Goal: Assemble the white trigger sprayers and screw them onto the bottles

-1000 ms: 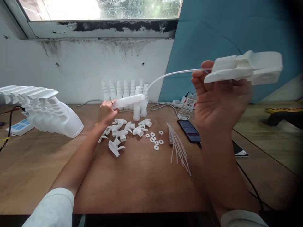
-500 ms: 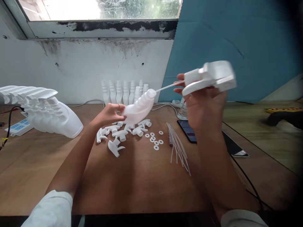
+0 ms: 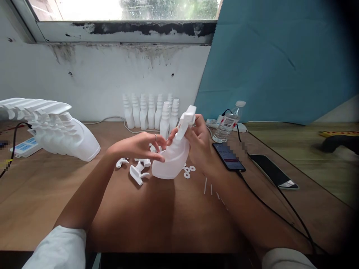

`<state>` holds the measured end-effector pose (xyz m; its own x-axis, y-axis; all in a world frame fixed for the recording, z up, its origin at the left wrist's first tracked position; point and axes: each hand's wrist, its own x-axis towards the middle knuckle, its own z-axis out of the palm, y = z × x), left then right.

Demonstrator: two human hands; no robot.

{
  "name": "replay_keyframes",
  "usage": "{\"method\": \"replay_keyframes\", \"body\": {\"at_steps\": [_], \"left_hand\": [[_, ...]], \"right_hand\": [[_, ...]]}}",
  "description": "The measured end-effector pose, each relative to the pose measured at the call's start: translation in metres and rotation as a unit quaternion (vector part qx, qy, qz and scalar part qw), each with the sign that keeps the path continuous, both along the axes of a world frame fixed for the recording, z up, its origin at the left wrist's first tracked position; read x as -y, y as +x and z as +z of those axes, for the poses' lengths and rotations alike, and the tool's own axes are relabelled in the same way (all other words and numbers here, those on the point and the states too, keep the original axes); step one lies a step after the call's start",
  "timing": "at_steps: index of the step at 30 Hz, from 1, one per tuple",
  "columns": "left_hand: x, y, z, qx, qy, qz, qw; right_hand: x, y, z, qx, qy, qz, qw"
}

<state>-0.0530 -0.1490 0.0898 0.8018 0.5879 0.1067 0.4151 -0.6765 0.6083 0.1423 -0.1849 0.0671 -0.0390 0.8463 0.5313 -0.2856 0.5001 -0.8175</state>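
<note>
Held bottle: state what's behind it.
Behind the held bottle stand white bottles; flat white rings show past its right edge, one partly covered. The nearest two standing bottles' bases are hidden.

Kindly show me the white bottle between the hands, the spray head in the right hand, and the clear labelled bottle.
White bottle [image 3: 170,164], head view: its lower body.
Spray head [image 3: 187,120], head view: its upper housing.
Clear bottle [image 3: 227,122], head view: its label.

The spray bottle [image 3: 170,164] is before the standing bottles [image 3: 144,114], left of a phone [image 3: 228,156].
</note>
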Motion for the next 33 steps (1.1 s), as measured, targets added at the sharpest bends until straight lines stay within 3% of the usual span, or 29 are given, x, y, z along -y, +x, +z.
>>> {"method": "replay_keyframes", "body": {"at_steps": [2, 5, 9, 12, 20, 25, 29, 33], "left_hand": [[0.011, -0.001, 0.011, 0.123, 0.044, 0.029, 0.991], [0.033, 0.001, 0.024, 0.268, 0.113, 0.083, 0.953], [0.053, 0.009, 0.027, 0.292, 0.200, 0.150, 0.923], [0.055, 0.013, 0.024, 0.302, 0.235, 0.191, 0.904], [0.043, 0.009, 0.022, 0.295, 0.193, 0.178, 0.919], [0.038, 0.004, 0.022, 0.306, 0.139, 0.150, 0.930], [0.035, 0.002, 0.021, 0.317, 0.115, 0.140, 0.931], [0.034, 0.003, 0.021, 0.323, 0.102, 0.125, 0.933]], "right_hand": [[0.003, -0.005, -0.003, 0.009, -0.010, 0.005, 1.000], [0.009, -0.015, -0.005, 0.019, -0.026, 0.020, 0.999], [0.016, -0.024, -0.006, 0.022, -0.032, 0.051, 0.998], [0.016, -0.026, -0.009, 0.001, -0.033, 0.068, 0.997], [0.000, -0.013, -0.025, -0.008, -0.015, 0.128, 0.992], [0.000, -0.015, -0.025, -0.001, -0.001, 0.105, 0.994], [0.002, -0.018, -0.022, -0.008, 0.005, 0.128, 0.992], [0.005, -0.018, -0.019, 0.023, -0.005, 0.076, 0.997]]}}
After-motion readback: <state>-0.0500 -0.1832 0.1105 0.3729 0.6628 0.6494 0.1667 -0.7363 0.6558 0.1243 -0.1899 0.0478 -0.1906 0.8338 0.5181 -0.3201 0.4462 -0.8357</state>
